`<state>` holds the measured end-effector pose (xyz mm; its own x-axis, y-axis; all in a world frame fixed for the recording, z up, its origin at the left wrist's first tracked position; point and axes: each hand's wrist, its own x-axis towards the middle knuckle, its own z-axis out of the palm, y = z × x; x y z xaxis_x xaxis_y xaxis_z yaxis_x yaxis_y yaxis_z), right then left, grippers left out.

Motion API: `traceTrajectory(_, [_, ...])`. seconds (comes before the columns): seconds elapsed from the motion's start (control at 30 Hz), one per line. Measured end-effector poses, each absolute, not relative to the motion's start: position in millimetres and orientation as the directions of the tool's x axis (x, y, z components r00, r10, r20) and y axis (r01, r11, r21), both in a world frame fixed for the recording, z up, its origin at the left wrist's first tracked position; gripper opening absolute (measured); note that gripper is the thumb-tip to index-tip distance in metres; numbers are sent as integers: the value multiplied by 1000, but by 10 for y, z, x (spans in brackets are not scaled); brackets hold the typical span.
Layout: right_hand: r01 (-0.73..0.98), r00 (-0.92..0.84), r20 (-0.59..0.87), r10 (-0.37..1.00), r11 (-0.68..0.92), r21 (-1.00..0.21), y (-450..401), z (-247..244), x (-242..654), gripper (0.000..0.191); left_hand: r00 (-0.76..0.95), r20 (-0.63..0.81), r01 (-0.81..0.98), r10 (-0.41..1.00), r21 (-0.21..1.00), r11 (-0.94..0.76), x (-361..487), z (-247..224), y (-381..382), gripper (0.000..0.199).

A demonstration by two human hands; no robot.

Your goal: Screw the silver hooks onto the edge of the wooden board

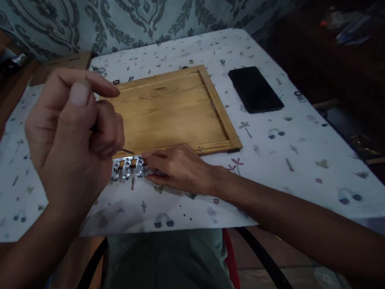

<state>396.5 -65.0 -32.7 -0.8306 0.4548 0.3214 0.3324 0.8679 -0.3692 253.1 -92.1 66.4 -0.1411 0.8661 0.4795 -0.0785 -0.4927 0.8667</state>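
Note:
A wooden panel (168, 110) with a raised frame lies flat on the table. Along its near edge sits a shiny metal hook rack (126, 167), with several curved hooks pointing toward me. My right hand (179, 168) rests low at the rack's right end, thumb and fingers closed around it. Raised closer to the camera, my left hand (78, 129) has its fingers curled in and the index finger bent over the thumb. Whatever it may grip is hidden. A thin dark rod (128, 151) shows just past its knuckles, over the panel; whether the hand holds it I cannot tell.
A black smartphone (255, 89) lies right of the panel on a white patterned tablecloth (301, 141). Behind hangs a patterned curtain (144, 3). Brown cardboard (62, 64) is at the back left. A dark curved chair arm (272, 270) shows below the table edge.

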Motion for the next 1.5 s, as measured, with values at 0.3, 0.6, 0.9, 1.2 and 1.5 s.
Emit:
traceTrajectory(0.3, [321, -838, 319, 442, 873, -368, -649, -321, 3960, 19, -101, 472, -87, 876, 873, -480, 2487, 550, -918, 25])
traceTrajectory(0.6, [330, -841, 310, 443, 875, -353, -638, -326, 3959, 21, -63, 523, -48, 850, 849, -526, 2458, 488, -889, 21])
traceTrajectory(0.9, [336, -838, 314, 447, 875, -349, -653, -320, 3961, 23, -38, 520, -25, 853, 853, -521, 2468, 486, -929, 19])
traceTrajectory(1.2, [329, -830, 339, 444, 879, -344, -645, -340, 3959, 21, -67, 484, 42, 872, 875, -482, 2501, 496, -940, 18])
traceTrajectory(1.5, [325, -834, 340, 435, 884, -335, -650, -328, 3962, 20, -36, 432, -124, 901, 893, -433, 2517, 509, -915, 14])
